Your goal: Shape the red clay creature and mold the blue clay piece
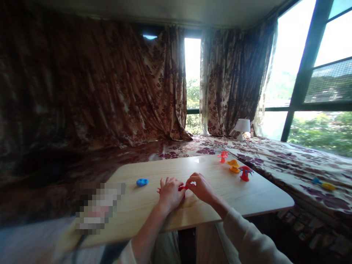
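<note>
My left hand [170, 192] and my right hand [201, 187] meet over the middle of a light wooden table [247, 200]. Both pinch a small red plastic toy piece [182, 188] between them; a bit of red also sticks out left of my left hand. A blue toy piece [142, 182] lies on the table to the left of my hands. Toward the table's far right corner stand a pink toy [223, 156], an orange toy [234, 165] and a red-and-blue toy [245, 172].
A bed with a floral cover [288, 157] runs behind and right of the table. A white lamp [242, 127] stands by the curtains [110, 91]. A blue-and-yellow toy [324, 184] lies on the bed at right. Large windows fill the right side.
</note>
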`<state>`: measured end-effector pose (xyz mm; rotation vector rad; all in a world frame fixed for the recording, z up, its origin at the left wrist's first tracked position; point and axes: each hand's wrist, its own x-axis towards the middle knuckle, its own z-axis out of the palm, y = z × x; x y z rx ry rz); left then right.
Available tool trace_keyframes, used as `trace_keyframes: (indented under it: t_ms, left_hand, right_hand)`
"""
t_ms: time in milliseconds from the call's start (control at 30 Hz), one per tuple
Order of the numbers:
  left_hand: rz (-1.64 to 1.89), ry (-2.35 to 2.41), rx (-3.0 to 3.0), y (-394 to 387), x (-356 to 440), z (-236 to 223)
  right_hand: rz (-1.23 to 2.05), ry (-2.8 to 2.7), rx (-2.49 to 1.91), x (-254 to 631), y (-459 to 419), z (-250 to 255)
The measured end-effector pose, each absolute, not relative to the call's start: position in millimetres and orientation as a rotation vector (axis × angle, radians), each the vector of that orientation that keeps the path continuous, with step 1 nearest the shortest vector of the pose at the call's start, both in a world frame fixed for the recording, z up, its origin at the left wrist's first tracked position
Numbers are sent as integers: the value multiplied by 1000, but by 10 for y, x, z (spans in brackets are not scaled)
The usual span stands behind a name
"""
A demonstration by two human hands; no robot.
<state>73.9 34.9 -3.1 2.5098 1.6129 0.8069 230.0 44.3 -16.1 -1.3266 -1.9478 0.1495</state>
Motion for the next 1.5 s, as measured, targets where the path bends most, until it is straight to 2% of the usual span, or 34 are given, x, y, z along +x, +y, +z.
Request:
trace_keyframes:
  t_ms: [600, 1500]
  left_hand:
    - [863, 1627, 2567, 334, 784, -45]
    - [629, 1637, 2587, 315, 719, 57]
  right_hand:
    - [98, -2045, -1311, 2263, 415, -89]
    - [144, -2051, -1214, 2320, 448, -81]
